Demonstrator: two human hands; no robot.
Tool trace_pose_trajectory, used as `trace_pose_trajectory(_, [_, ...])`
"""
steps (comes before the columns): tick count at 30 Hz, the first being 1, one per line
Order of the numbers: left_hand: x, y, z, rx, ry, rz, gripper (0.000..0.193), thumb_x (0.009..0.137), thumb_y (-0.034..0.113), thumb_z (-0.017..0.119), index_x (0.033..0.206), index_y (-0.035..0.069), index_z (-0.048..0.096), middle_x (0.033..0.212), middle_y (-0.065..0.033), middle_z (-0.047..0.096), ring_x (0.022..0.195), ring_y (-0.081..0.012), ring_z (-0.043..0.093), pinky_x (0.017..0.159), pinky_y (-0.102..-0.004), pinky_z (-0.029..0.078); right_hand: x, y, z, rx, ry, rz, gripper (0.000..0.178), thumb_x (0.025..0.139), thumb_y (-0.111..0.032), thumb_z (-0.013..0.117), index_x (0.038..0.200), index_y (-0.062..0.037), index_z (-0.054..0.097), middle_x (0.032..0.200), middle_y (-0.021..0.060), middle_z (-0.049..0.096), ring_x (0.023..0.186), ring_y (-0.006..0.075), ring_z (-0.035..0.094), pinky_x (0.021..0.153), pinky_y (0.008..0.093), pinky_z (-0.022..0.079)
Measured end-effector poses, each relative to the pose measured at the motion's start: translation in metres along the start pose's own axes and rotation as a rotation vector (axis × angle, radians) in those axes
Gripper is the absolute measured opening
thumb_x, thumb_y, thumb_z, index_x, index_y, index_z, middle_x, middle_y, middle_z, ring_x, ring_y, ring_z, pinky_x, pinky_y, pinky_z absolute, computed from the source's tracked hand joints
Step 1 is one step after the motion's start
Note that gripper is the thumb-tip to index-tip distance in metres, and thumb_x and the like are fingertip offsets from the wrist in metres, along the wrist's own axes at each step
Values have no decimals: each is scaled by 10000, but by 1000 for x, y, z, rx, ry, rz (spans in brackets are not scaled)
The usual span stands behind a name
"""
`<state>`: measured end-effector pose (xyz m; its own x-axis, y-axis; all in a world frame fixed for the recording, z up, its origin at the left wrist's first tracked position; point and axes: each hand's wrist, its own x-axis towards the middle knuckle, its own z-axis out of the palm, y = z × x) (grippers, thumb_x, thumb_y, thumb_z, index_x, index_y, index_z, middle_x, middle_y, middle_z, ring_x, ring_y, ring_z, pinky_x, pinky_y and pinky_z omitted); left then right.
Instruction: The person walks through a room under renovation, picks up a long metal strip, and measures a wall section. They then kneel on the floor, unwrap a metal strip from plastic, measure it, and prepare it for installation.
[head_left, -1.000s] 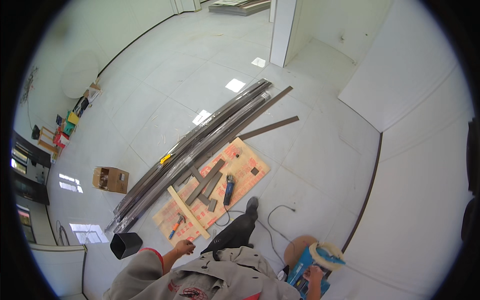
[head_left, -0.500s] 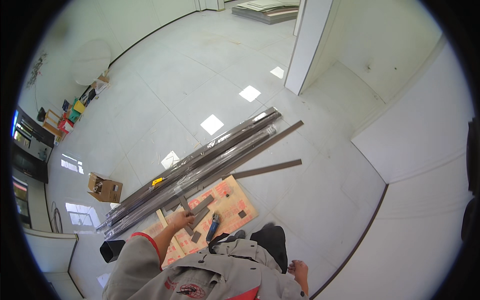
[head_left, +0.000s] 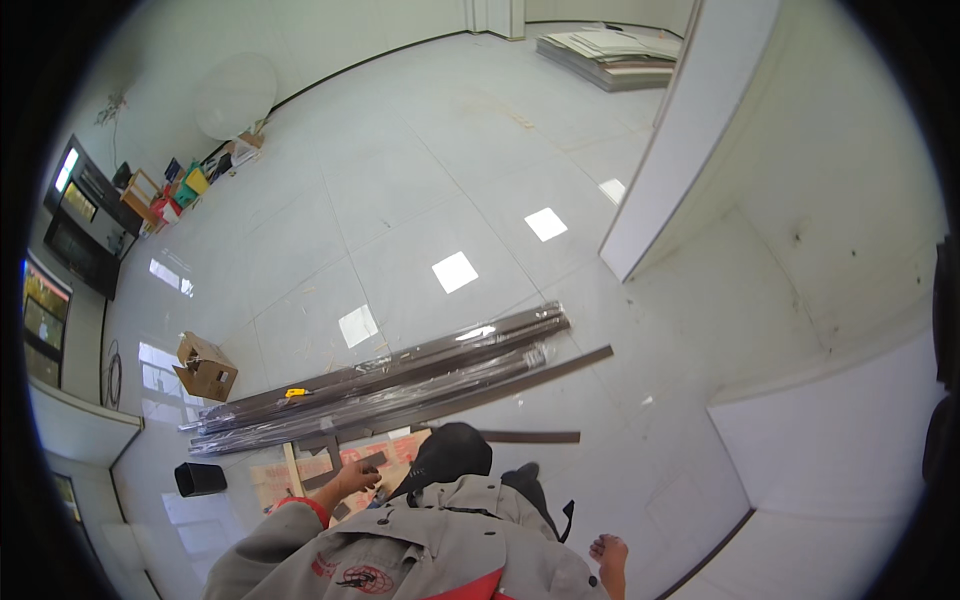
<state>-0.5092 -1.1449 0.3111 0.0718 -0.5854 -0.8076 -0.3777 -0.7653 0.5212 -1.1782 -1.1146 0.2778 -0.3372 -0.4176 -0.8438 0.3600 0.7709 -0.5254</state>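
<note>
My left hand (head_left: 355, 480) hovers over a tan board with red print (head_left: 270, 483), its fingers apart and no object seen in them. Beside its fingertips lies a short dark brown strip (head_left: 374, 460). Only a blue bit of a hand tool (head_left: 378, 497) shows near the hand; my clothing and leg hide the rest. My right hand (head_left: 608, 552) hangs low at my right side, away from the materials. Its fingers are curled in, and nothing shows in them.
Long brown profiles in clear plastic (head_left: 390, 375) lie beyond the board, a yellow utility knife (head_left: 297, 393) on top. My black-clad leg (head_left: 450, 455) covers part of the board. Left are a cardboard box (head_left: 207, 368) and a black open-ended box (head_left: 200, 479); a white partition (head_left: 690, 140) stands right.
The view has tilted up, so the profiles and board sit lower. My leg now covers much of the board and hand tool. My left hand has drawn back toward my body.
</note>
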Motion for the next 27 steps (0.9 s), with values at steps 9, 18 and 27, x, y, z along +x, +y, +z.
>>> trace_pose_trajectory(9, [188, 142, -38, 21, 6, -162, 345, 876, 295, 724, 1046, -5, 712, 886, -111, 723, 771, -191, 707, 644, -337, 569, 117, -329, 207, -151, -72, -341, 231, 970, -204, 514, 1021, 17, 555, 838, 146, 659, 684, 209, 665, 597, 313, 569])
trace_pose_trajectory(18, [549, 362, -244, -141, 45, -54, 314, 891, 318, 675, 1026, 34, 680, 936, -105, 715, 837, -179, 698, 700, -324, 556, 287, -378, 384, 41, -344, -122, 271, 967, -266, 588, 1083, -21, 601, 942, 136, 674, 791, 254, 685, 605, 385, 574])
trace_pose_trajectory(27, [645, 670, -448, -164, 118, -143, 347, 905, 230, 642, 1134, -30, 627, 1006, -136, 680, 869, -237, 694, 733, -360, 574, 310, -635, 641, -349, -125, -57, 284, 946, -240, 613, 1118, -14, 638, 970, 121, 669, 738, 225, 667, 582, 345, 567])
